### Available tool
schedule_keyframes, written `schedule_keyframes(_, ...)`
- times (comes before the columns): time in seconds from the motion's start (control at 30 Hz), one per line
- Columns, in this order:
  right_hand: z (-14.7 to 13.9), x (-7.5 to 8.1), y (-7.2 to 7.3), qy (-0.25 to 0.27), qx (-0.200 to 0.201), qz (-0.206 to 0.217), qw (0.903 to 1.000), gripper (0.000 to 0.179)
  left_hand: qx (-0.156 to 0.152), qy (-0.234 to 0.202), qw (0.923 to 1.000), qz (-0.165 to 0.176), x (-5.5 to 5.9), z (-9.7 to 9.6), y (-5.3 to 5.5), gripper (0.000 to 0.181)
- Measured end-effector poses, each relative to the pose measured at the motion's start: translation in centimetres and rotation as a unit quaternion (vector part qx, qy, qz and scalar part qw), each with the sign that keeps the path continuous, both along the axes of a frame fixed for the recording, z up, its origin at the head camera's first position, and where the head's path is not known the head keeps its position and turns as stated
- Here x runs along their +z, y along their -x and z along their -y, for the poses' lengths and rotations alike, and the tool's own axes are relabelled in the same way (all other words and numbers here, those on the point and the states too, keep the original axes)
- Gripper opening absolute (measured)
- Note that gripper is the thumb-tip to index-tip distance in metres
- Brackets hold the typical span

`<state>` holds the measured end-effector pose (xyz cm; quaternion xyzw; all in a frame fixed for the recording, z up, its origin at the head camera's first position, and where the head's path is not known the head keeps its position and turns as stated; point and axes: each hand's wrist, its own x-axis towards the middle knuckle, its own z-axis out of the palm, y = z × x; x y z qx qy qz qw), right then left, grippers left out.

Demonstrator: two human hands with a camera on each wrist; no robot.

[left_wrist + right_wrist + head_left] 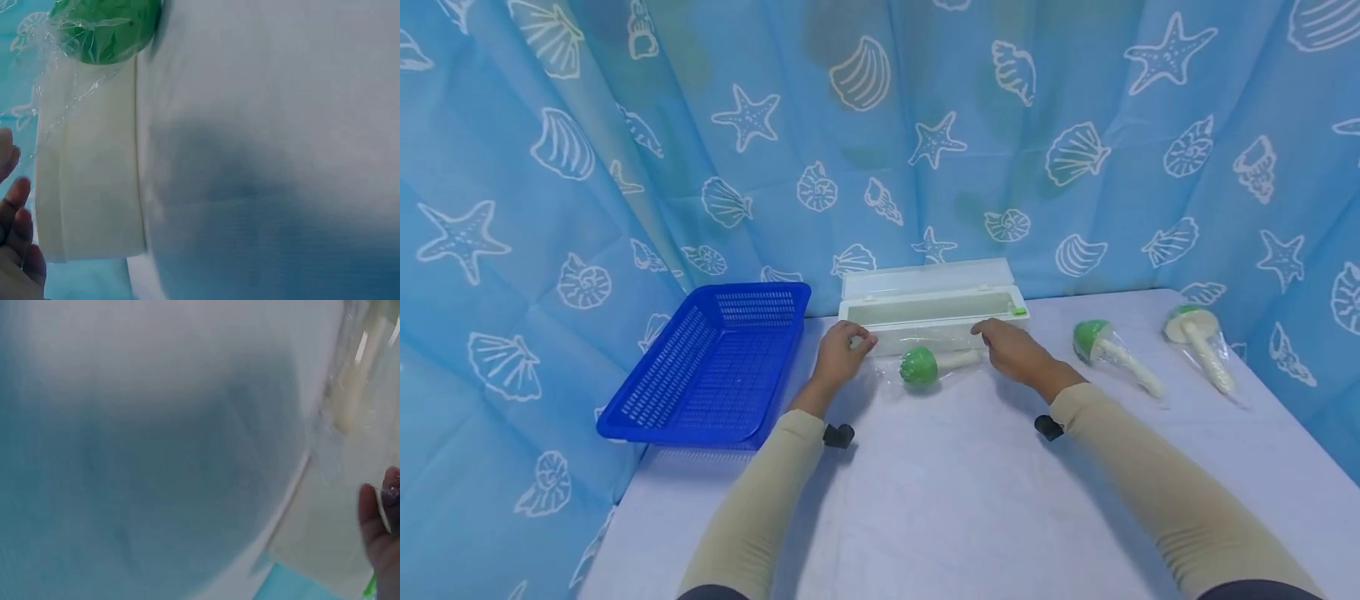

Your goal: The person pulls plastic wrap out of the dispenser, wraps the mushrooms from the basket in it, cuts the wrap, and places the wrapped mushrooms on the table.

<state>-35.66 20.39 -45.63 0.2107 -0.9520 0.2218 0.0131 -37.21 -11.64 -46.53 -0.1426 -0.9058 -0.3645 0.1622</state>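
A green-headed item with a white handle [917,367] lies in clear plastic film [891,342] in front of a long white box [936,318]. Both hands pinch the film's upper edge, one near each end. My left hand [841,354] is at the box's left front corner, thumb and forefinger together. At the right front, my right hand [1011,346] grips the film beside the handle's end. In the left wrist view the green head [106,31] shows through the film; the fingers [19,219] are partly cut off. The right wrist view shows the pale handle [356,387] and part of the hand [381,525].
The box's lid [928,277] stands raised against the shell-printed curtain [880,150]. A blue basket [775,367] is at the left. To the right lie two more film-wrapped green-and-white items, one nearer [1112,350] and one farther right [1202,342], on the white-covered table [955,500].
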Motion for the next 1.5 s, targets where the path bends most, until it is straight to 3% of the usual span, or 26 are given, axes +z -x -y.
schedule_keyframes(0.17, 0.2, -1.3, 0.2, -0.01, 0.017, 0.055, 0.9983, 0.048, -0.029, -0.048, 0.9982, 0.02, -0.5, -0.4, -0.3, 0.023)
schedule_keyframes(0.3, 0.1, -2.3, 0.8, -0.039, 0.016, 0.039, 0.9984, 0.045, -0.028, -0.076, 0.9963, 0.029, -0.7, -0.6, -0.5, 0.023)
schedule_keyframes(0.47, 0.1, -2.9, 1.8, -0.002, -0.041, 0.045, 0.9982, 0.028, -0.051, -0.08, 0.9955, 0.005, -0.1, -1.2, -0.8, 0.022)
schedule_keyframes(0.53, 0.3, -2.8, 2.0, 0.005, -0.063, 0.056, 0.9964, 0.027, -0.073, -0.057, 0.9953, -0.029, 0.4, -1.6, -1.2, 0.02)
schedule_keyframes(0.63, 0.7, -2.6, 2.1, -0.003, -0.086, 0.057, 0.9947, 0.03, -0.112, 0.03, 0.9879, -0.103, 1.0, -2.3, -1.8, 0.015)
schedule_keyframes(0.77, 1.1, -2.4, 2.0, -0.019, -0.087, 0.047, 0.9949, 0.034, -0.161, 0.171, 0.9534, -0.189, 1.0, -3.6, -2.5, 0.007)
schedule_keyframes(0.83, 1.5, -2.5, 1.9, -0.028, -0.084, 0.042, 0.9952, 0.034, -0.177, 0.21, 0.9416, -0.194, 0.6, -4.2, -2.7, 0.005)
schedule_keyframes(0.93, 2.2, -2.6, 1.8, -0.042, -0.078, 0.035, 0.9955, 0.03, -0.182, 0.228, 0.9443, -0.153, -0.1, -5.1, -3.0, 0.006)
schedule_keyframes(1.13, 3.7, -2.6, 1.7, -0.054, -0.07, 0.03, 0.9956, 0.027, -0.124, 0.155, 0.9784, -0.059, -1.0, -6.3, -3.1, 0.015)
schedule_keyframes(1.23, 3.8, -2.6, 1.7, -0.06, -0.068, 0.025, 0.9955, 0.028, -0.096, 0.048, 0.9942, 0.008, -1.3, -6.7, -3.1, 0.03)
schedule_keyframes(1.3, 3.7, -2.5, 1.6, -0.06, -0.071, 0.024, 0.9953, 0.028, -0.089, -0.066, 0.9923, 0.056, -1.4, -7.0, -3.1, 0.037)
schedule_keyframes(1.37, 3.6, -2.5, 1.6, -0.061, -0.072, 0.02, 0.9953, 0.028, -0.07, -0.16, 0.9814, 0.079, -1.5, -7.2, -3.0, 0.03)
schedule_keyframes(1.43, 3.5, -2.4, 1.5, -0.064, -0.07, 0.014, 0.9954, 0.027, -0.046, -0.198, 0.9759, 0.08, -1.7, -7.3, -2.8, 0.022)
schedule_keyframes(1.5, 3.6, -2.4, 1.4, -0.069, -0.061, 0.009, 0.9957, 0.026, -0.021, -0.174, 0.9819, 0.071, -2.0, -7.3, -2.6, 0.029)
